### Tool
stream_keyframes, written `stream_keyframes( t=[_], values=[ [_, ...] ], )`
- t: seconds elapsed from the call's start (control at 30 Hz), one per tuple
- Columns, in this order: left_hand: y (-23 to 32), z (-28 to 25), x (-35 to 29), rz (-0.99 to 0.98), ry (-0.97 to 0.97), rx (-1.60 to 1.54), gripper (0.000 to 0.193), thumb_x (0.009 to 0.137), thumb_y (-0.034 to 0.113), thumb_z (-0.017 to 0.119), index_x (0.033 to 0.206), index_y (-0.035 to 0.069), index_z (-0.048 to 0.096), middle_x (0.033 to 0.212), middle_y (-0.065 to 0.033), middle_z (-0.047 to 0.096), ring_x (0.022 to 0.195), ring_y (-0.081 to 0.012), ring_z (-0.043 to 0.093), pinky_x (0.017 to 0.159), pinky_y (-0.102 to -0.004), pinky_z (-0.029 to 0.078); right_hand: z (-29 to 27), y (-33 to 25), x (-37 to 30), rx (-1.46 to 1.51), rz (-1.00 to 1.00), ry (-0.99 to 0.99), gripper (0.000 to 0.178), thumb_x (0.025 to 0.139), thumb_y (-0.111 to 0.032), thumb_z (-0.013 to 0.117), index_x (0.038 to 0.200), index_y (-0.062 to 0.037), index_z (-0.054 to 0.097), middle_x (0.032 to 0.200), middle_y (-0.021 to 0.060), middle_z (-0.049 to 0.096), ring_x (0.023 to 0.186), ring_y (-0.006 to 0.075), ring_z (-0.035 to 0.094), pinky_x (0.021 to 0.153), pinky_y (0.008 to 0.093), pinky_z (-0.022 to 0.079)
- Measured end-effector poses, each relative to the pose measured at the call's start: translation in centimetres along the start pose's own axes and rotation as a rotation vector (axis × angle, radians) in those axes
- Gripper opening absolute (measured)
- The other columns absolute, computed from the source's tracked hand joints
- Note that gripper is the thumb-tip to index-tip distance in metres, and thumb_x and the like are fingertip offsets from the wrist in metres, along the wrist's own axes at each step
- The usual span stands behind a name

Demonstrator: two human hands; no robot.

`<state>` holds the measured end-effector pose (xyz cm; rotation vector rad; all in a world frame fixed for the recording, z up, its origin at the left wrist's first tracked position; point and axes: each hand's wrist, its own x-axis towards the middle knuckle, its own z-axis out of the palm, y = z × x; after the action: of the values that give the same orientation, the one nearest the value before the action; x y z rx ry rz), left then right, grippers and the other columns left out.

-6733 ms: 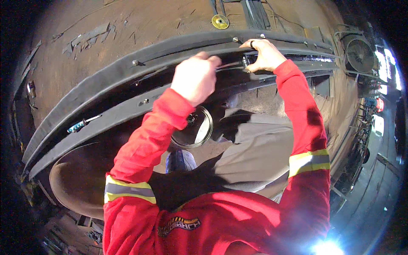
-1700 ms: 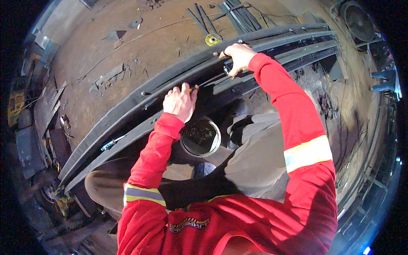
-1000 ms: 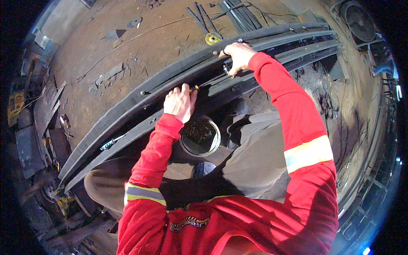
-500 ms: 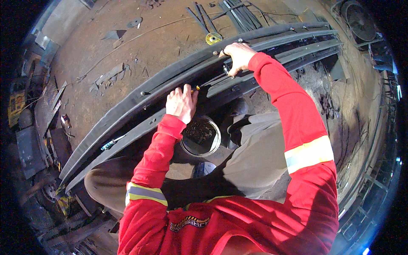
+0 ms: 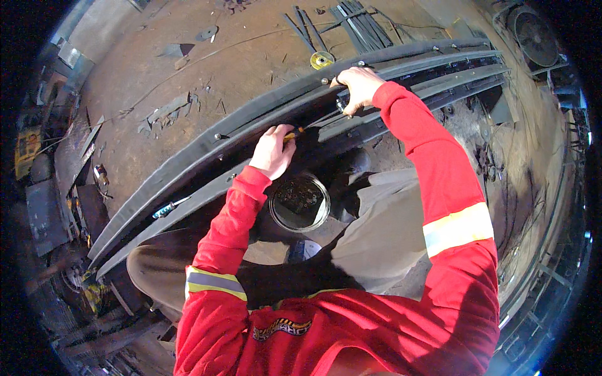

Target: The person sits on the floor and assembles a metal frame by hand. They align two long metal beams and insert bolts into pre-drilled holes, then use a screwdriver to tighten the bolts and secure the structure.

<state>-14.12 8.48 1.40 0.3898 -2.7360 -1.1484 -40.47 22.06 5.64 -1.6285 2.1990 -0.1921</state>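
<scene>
Littered brown floor [image 5: 141, 75] lies beyond the curved metal beams [image 5: 269, 111]. Left of the fingers [image 5: 279, 130] rests a blue-handled screwdriver [image 5: 165, 210]; the left hand [image 5: 271, 153] grips an orange-handled screwdriver [image 5: 293, 134] — shaft toward the right hand [image 5: 364, 88], closed on a black fitting [image 5: 342, 103].

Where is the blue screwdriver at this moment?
In the head view, the screwdriver lies along the near curved bar, left of the left hand.

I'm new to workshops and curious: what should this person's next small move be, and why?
Probably a small turn of the yellow-handled tool with the left hand, while the right hand steadies the dark part. The left hand grips the tool, which points toward the dark part between the right thumb and fingers; whether the tip touches is too small to tell.
</scene>
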Motion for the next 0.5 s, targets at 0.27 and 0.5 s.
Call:
stream_keyframes(
  t=[0.27,0.5],
  values=[
    [0.1,0.5,-0.2,0.039,0.089,0.046,0.032,0.079,0.0,0.059,0.111,0.0,0.062,0.095,-0.022,0.063,0.091,-0.0414,0.061,0.081,-0.0432,0.05,-0.2,-0.3,-0.2,-0.002,0.01,-0.025,0.069,0.045,-0.026,0.084,0.111,-0.011,0.067,0.102,0.0146,0.069,0.098,0.0313,0.065,0.085,0.043,0.05],
    [-0.6,1.7,0.9,0.113,0.14,0.019,0.028,0.077,0.008,0.067,0.104,0.004,0.067,0.092,-0.0209,0.066,0.086,-0.0401,0.064,0.076,-0.0443,0.052,-0.7,-0.8,-0.6,-0.014,0.049,-0.047,0.074,0.044,-0.029,0.085,0.113,-0.0107,0.066,0.105,0.0143,0.068,0.101,0.0318,0.064,0.087,0.0433,0.049]
  ],
)
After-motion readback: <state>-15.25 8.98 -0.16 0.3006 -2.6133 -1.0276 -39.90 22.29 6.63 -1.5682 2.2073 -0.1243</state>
